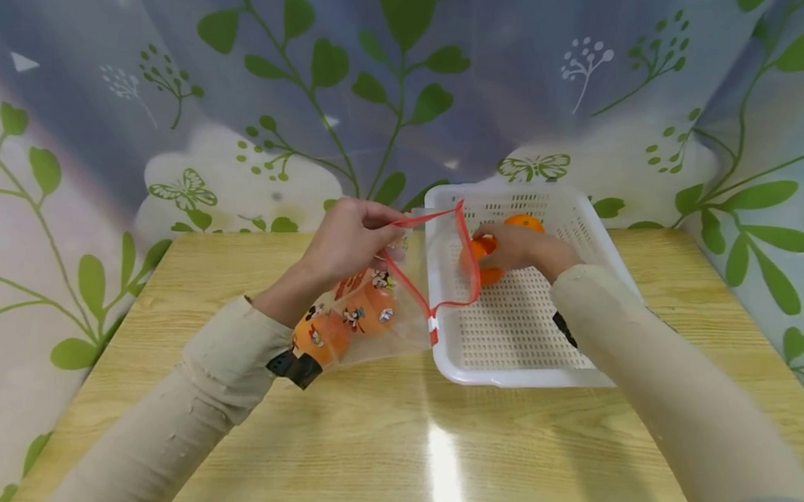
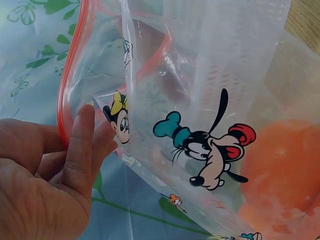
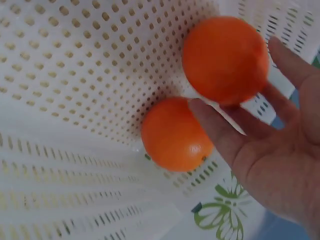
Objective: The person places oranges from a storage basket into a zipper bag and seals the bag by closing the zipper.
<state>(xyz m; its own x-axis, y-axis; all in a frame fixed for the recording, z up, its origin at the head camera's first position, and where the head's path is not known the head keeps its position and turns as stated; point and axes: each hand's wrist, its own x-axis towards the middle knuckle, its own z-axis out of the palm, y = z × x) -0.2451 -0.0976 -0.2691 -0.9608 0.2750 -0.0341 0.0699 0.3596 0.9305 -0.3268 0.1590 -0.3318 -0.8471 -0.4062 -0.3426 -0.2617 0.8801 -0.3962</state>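
My left hand (image 1: 349,239) pinches the red-edged rim of a clear zip bag (image 2: 195,90) printed with cartoon figures. The bag's mouth gapes toward the right, over the basket's left rim. Oranges (image 2: 280,170) show through the plastic at its bottom. Inside a white basket (image 1: 504,378), my right hand (image 1: 507,249) has its thumb and fingers around an orange (image 3: 225,60). Beside it, against the basket's corner, lies a second orange (image 3: 175,135), with one fingertip close to it. In the head view, the bag's red edge partly crosses the gripped orange.
The basket has slotted walls and a perforated floor. It stands on a light wooden table (image 1: 351,438). A curtain (image 1: 410,100) with leaf and butterfly prints hangs right behind the table and basket. A dark strap (image 1: 295,368) is on the left wrist.
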